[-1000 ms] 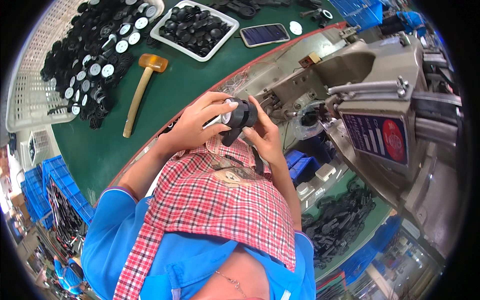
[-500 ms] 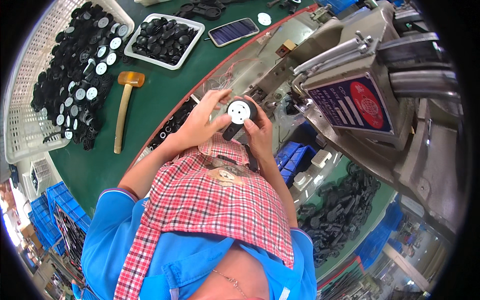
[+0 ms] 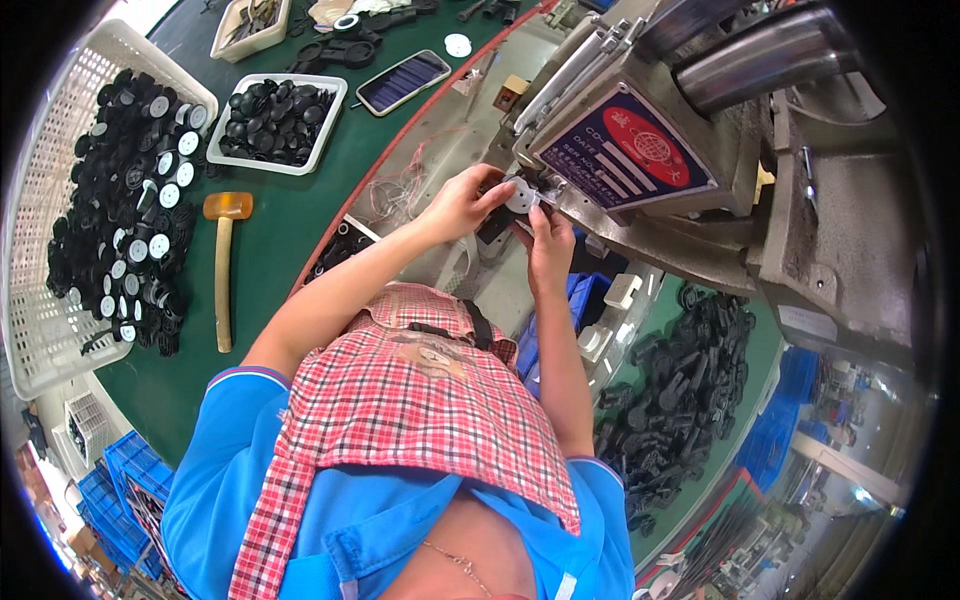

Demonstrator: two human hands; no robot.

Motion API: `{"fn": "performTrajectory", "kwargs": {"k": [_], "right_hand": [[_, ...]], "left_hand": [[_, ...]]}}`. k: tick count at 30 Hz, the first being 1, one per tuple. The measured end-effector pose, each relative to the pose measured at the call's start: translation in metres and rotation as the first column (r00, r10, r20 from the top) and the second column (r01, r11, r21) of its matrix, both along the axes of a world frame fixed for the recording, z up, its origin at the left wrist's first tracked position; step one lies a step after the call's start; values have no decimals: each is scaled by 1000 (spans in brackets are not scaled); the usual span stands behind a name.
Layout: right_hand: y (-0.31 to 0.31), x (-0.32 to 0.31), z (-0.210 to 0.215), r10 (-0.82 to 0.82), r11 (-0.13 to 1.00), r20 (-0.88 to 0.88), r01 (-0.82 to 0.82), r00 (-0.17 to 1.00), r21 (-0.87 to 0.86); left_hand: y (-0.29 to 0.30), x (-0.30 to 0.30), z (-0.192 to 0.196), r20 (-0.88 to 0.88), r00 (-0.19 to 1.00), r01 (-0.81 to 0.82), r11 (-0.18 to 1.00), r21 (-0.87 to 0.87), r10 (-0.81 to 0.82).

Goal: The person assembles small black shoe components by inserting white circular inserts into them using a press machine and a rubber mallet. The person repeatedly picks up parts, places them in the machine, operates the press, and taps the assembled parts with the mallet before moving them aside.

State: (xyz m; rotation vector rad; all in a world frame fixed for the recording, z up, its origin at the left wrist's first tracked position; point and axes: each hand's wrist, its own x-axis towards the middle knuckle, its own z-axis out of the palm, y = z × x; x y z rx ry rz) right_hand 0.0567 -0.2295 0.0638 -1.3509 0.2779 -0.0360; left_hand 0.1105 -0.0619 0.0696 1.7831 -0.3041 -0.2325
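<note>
Green tabletop (image 3: 270,240) lies left; both hands' (image 3: 465,200) grip pinches a black part (image 3: 515,200), risking fingers nipped against the machine (image 3: 640,150).

Green bench (image 3: 290,225), left of the left hand (image 3: 462,203): wooden mallet (image 3: 224,262), white tray of black parts (image 3: 277,122), white basket (image 3: 60,190), dark phone (image 3: 404,82) beyond.

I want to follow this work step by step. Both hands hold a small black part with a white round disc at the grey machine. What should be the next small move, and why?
Probably a short push of the black part with the white round disc into the grey metal machine. Left hand and right hand both pinch it right at the machine's front, under the blue and red label plate; whether it is already seated is hidden by the fingers.
</note>
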Motion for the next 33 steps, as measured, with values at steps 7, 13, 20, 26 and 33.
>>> {"fn": "performTrajectory", "kwargs": {"k": [7, 13, 20, 26, 33], "right_hand": [[-4, 8, -9, -36, 990, -51, 42, 998, 138], [11, 5, -2, -96, 991, 28, 93, 995, 93], [10, 6, -42, -139, 987, -58, 143, 989, 72], [8, 6, -39, -120, 983, -82, 130, 989, 127], [6, -6, -36, -140, 972, -127, 161, 982, 173]], "left_hand": [[-10, 11, 3, -19, 999, -45, 993, 112, 48], [-4, 14, -12, 74, 997, -20, 998, 64, 16], [-6, 13, -42, -64, 998, 2, 997, 71, 2], [22, -4, -44, -121, 990, 89, 987, 132, -73], [23, -7, -34, -40, 999, 21, 954, 300, -10]]}}
